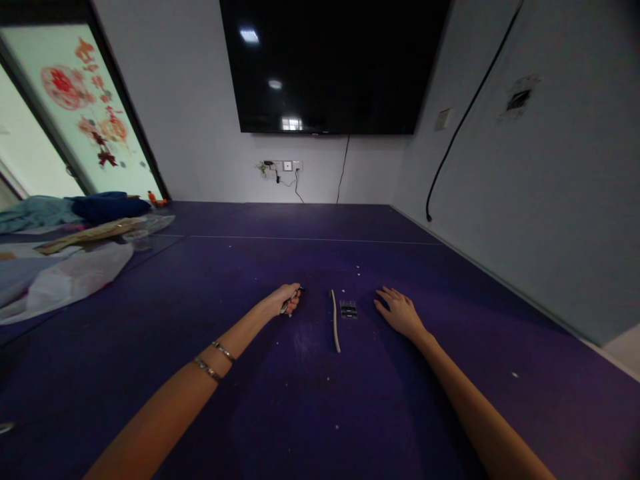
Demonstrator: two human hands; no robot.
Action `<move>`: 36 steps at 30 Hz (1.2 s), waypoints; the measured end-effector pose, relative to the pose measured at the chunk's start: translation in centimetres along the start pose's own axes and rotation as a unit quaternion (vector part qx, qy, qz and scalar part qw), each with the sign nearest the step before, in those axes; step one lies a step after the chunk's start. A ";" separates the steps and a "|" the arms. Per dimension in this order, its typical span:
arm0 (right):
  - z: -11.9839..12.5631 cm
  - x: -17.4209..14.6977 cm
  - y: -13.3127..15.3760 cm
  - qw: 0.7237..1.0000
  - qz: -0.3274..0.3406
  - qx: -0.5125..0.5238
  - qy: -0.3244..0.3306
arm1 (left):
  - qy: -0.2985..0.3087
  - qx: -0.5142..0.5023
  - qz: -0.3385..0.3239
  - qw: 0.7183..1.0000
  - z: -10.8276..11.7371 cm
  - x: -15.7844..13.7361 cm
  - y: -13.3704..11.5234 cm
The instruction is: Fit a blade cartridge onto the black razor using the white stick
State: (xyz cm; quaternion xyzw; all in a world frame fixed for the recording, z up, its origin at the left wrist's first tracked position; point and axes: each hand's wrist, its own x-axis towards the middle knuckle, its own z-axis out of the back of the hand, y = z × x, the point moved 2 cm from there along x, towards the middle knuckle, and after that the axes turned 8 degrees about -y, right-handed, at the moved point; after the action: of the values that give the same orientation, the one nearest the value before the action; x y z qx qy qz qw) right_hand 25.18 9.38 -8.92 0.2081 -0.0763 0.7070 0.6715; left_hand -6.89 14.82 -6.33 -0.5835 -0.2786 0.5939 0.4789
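Observation:
My left hand (286,299) is closed round a small silver-and-black tool (285,307). The tool's dark tip pokes out past the fingers; its exact kind is too small to make out. Flat on the purple surface (300,400), my right hand (400,312) rests with its fingers stretched out, holding nothing. A short whitish length of cable (335,323) lies lengthwise between the hands. Just right of it, a small dark rectangular piece with clear-looking parts (349,309) sits closer to my right hand, touching neither hand.
Tiny white scraps (358,267) are scattered over the surface. Plastic sheeting (75,277) and blue cloth (110,204) are heaped at the left. A large television (335,67) hangs above wall sockets (287,166). A black cable (460,127) dangles along the right wall.

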 end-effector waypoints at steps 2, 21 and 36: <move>-0.1 0.0 0.0 1.000 -0.001 0.000 0.002 | -0.011 -0.003 0.024 1.000 -0.1 -0.1 0.0; 0.0 0.1 0.0 1.000 0.003 -0.001 0.002 | -0.073 -0.118 -0.147 0.979 -0.2 -1.6 -2.9; -0.2 0.1 -0.3 1.000 0.003 0.009 0.003 | -0.031 0.005 -0.299 0.954 -3.1 -4.0 -3.3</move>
State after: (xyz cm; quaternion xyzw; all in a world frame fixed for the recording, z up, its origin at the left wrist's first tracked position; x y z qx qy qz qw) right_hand 25.42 9.57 -9.16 0.2118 -0.0683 0.7102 0.6679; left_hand -3.64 11.79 -2.24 -0.4522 -0.4520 0.4432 0.6283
